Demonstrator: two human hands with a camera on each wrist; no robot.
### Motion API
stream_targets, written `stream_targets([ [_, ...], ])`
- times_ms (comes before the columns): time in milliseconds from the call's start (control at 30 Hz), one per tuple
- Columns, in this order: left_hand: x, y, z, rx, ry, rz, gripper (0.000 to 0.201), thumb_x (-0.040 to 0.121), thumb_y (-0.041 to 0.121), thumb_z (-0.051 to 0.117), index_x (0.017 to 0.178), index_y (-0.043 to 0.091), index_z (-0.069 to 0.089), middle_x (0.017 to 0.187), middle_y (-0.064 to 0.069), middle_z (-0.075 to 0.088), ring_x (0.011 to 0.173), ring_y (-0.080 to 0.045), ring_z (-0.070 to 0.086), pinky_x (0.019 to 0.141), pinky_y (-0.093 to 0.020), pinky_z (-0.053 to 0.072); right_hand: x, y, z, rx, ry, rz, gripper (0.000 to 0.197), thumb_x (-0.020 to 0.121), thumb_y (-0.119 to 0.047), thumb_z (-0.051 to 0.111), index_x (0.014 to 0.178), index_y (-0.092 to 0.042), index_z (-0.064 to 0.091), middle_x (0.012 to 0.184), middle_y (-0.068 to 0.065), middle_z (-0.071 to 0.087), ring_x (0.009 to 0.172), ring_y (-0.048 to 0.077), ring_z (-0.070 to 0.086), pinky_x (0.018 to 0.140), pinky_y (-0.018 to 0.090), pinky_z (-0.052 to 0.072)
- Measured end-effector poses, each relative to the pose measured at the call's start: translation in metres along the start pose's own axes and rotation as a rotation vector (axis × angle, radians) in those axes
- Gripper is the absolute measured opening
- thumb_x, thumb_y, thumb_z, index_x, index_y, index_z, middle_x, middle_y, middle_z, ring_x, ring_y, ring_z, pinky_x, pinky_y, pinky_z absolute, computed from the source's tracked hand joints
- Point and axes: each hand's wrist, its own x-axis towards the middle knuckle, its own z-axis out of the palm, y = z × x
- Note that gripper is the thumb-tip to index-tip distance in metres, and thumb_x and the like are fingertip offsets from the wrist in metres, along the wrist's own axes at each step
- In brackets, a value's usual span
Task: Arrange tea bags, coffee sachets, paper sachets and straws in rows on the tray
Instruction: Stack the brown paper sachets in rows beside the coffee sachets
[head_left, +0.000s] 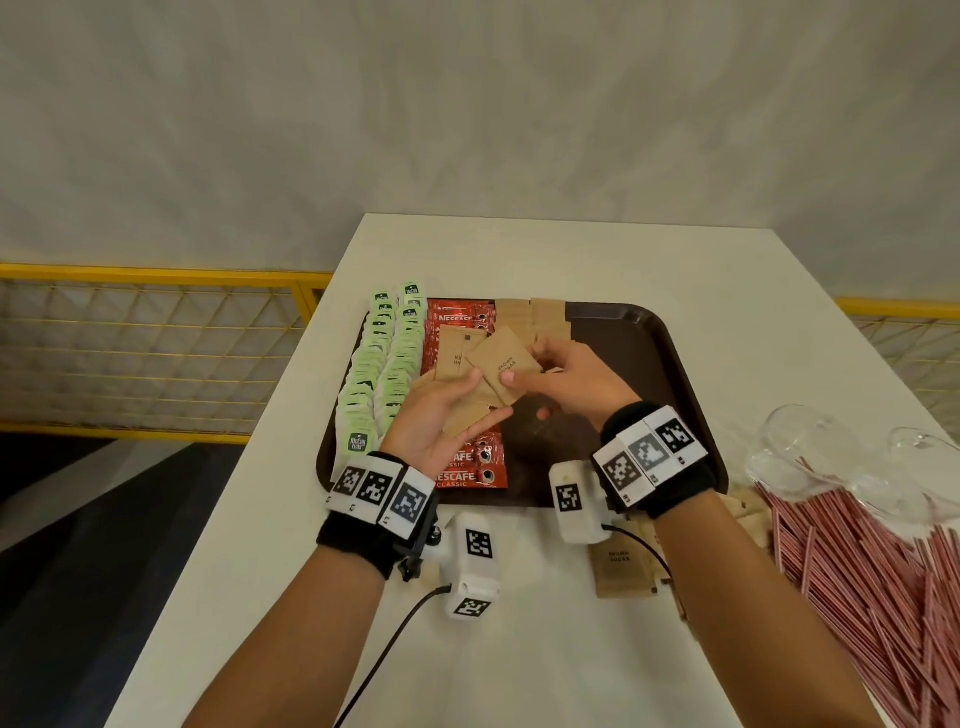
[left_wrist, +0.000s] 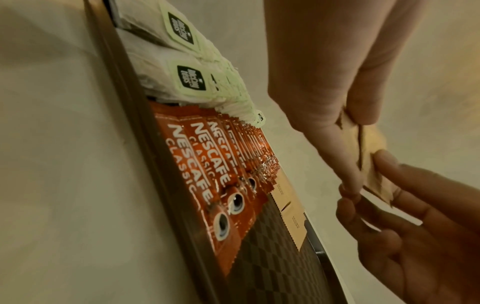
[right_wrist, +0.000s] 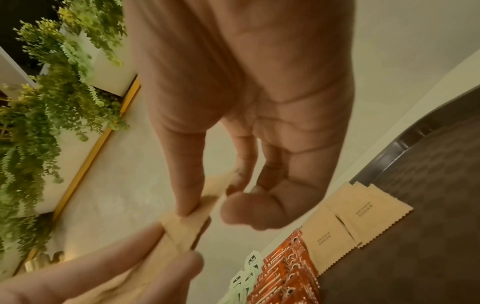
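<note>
A dark brown tray (head_left: 670, 364) holds two rows of green tea bags (head_left: 374, 364), a row of red coffee sachets (head_left: 470, 467) and several brown sugar sachets (head_left: 545, 317) at its far side. My left hand (head_left: 441, 415), palm up over the coffee row, holds a fanned stack of brown paper sachets (head_left: 467, 418). My right hand (head_left: 561, 379) pinches the top brown sachet (head_left: 501, 369) of that stack between thumb and fingers. The right wrist view shows the pinched sachet (right_wrist: 185, 228); the left wrist view shows both hands on the held sachets (left_wrist: 371, 162).
A pile of red striped straws (head_left: 872, 571) lies at the right on the white table (head_left: 519, 649), partly under clear plastic cups (head_left: 810, 447). More brown sachets (head_left: 621, 569) lie on the table below my right wrist. A yellow railing (head_left: 156, 275) runs to the left of the table.
</note>
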Motion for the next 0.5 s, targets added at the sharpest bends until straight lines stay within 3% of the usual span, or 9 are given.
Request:
stream_targets([
  [67, -0.001, -0.001, 0.002, 0.033, 0.006, 0.001, 0.016, 0.093, 0.004, 0.051, 0.106, 0.008, 0.059, 0.094, -0.011, 0.072, 0.093, -0.024, 0.068, 0.079, -0.041, 0.057, 0.0, -0.003, 0.004, -0.022, 0.035, -0.051, 0.036, 0.084, -0.026, 0.068, 0.114, -0.011, 0.052, 0.097, -0.001, 0.057, 0.065, 0.009, 0.056, 0.046, 0.014, 0.045],
  [167, -0.001, -0.004, 0.004, 0.064, 0.024, 0.0, 0.028, 0.092, 0.008, 0.053, 0.119, 0.004, 0.057, 0.111, -0.015, 0.068, 0.099, -0.023, 0.067, 0.08, -0.039, 0.057, -0.001, -0.007, 0.011, -0.034, 0.054, -0.142, 0.027, 0.087, -0.023, 0.064, 0.109, -0.012, 0.051, 0.095, -0.002, 0.059, 0.064, 0.012, 0.054, 0.045, 0.015, 0.045],
  [333, -0.002, -0.002, 0.002, 0.001, 0.085, 0.01, 0.012, 0.093, 0.017, 0.056, 0.101, 0.014, 0.063, 0.096, -0.01, 0.072, 0.097, -0.026, 0.066, 0.077, -0.044, 0.057, -0.005, -0.005, 0.008, 0.1, 0.044, -0.097, 0.031, 0.087, -0.02, 0.065, 0.114, -0.008, 0.054, 0.095, 0.0, 0.063, 0.067, 0.01, 0.058, 0.047, 0.016, 0.045],
  [433, -0.002, -0.001, 0.0, 0.004, 0.114, 0.028, 0.014, 0.092, 0.022, 0.056, 0.101, 0.014, 0.064, 0.102, -0.011, 0.07, 0.101, -0.027, 0.064, 0.076, -0.041, 0.058, -0.011, 0.0, 0.001, 0.122, -0.003, -0.045, 0.031, 0.088, -0.022, 0.063, 0.116, -0.01, 0.058, 0.095, 0.002, 0.066, 0.065, 0.005, 0.059, 0.05, 0.016, 0.045],
  [500, -0.002, -0.001, 0.0, 0.002, 0.122, 0.051, 0.015, 0.093, 0.024, 0.054, 0.102, 0.015, 0.064, 0.103, -0.011, 0.069, 0.101, -0.025, 0.064, 0.076, -0.037, 0.058, -0.014, 0.005, -0.001, 0.285, -0.013, 0.01, 0.03, 0.088, -0.021, 0.063, 0.116, -0.012, 0.06, 0.101, 0.003, 0.067, 0.077, 0.009, 0.062, 0.053, 0.017, 0.047],
])
